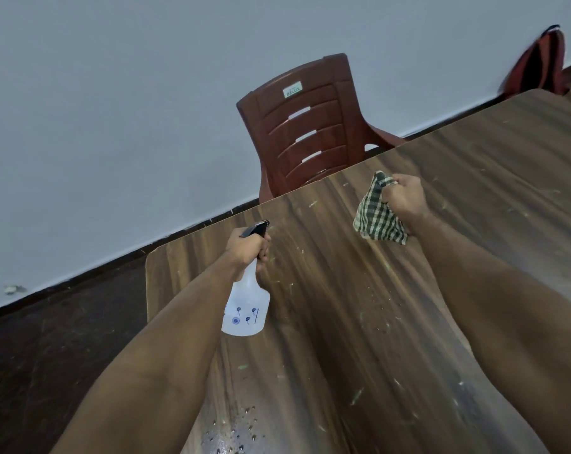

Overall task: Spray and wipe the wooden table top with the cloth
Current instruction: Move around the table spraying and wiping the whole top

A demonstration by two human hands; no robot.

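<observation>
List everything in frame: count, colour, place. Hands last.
table: 1, dark wood, centre and right; pale flecks, droplets near bottom edge
bottle: 1, clear with black trigger, held over the table's left part
cloth: 1, green-white check, held over the table's far side
chair: 1, reddish-brown, behind table
bag: 1, red-black, top right by the wall
left hand: grips bottle neck
right hand: grips cloth
</observation>
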